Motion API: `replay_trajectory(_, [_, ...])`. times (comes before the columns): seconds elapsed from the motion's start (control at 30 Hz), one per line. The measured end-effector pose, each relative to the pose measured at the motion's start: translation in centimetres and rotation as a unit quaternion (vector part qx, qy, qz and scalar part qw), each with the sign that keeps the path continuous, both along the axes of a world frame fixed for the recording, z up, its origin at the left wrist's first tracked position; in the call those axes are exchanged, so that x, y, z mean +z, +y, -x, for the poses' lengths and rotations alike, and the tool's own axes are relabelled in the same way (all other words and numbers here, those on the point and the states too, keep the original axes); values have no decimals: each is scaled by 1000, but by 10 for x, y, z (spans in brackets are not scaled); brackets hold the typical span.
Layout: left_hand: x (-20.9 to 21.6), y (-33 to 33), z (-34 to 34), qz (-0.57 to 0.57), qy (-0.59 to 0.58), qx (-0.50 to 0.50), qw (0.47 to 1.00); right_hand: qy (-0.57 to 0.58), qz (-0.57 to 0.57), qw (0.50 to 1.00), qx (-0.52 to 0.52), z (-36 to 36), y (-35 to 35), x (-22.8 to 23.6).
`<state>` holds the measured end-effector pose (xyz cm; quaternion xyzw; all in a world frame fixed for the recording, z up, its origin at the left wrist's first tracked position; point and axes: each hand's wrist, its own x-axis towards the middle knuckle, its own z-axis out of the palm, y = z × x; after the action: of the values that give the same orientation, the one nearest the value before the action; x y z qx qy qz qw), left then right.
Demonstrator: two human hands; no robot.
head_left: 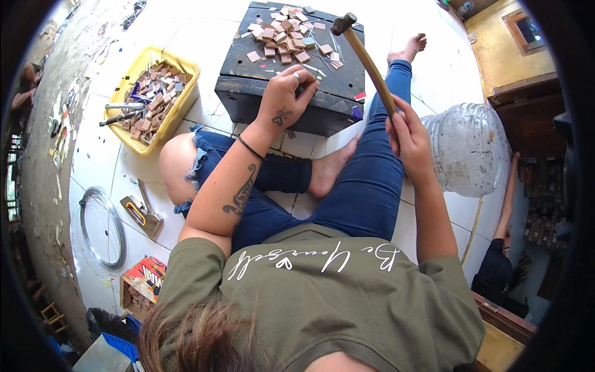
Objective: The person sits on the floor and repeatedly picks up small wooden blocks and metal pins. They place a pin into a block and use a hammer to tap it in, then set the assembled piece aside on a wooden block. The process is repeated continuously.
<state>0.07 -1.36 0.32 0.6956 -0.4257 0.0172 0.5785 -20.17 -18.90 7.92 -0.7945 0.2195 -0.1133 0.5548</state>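
My right hand (407, 131) grips the wooden handle of a hammer (372, 69), its dark metal head raised beside the far right corner of a black wooden box (251, 62). Closed in a pinch over that box's near edge is my left hand (287, 98), with a ring on one finger. Whatever its fingertips hold is hidden or too small to name. Beyond it, small square brown wooden tiles (280, 36) lie heaped on the box top, with thin nails or wires (334, 49) to their right.
At left stands a yellow basin (191, 93) of similar tiles, with pliers (124, 111) on its rim. Nearer lie a wire coil (122, 242), a staple gun (142, 214) and a carton (127, 297). A large clear plastic bottle (468, 149) lies right. Another person's arm (509, 198) shows far right.
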Motion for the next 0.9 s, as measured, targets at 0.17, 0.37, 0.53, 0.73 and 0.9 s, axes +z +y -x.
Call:
replay_trajectory(0.17, [-3, -2, 0, 22, -15, 3, 1000, 9, 131, 991, 31, 33, 34, 34])
replay_trajectory(0.37, [-4, -2, 2, 22, -4, 0, 1000, 10, 219, 974, 61, 36, 47, 50])
replay_trajectory(0.53, [-4, -1, 4, 5, -14, 10, 1000, 8, 226, 972, 54, 37, 43, 54])
replay_trajectory(0.73, [-8, -3, 2, 29, -40, 12, 999, 8, 214, 976, 45, 38, 39, 54])
replay_trajectory(0.9, [-9, -3, 3, 29, -37, 11, 999, 24, 219, 973, 63, 38, 39, 51])
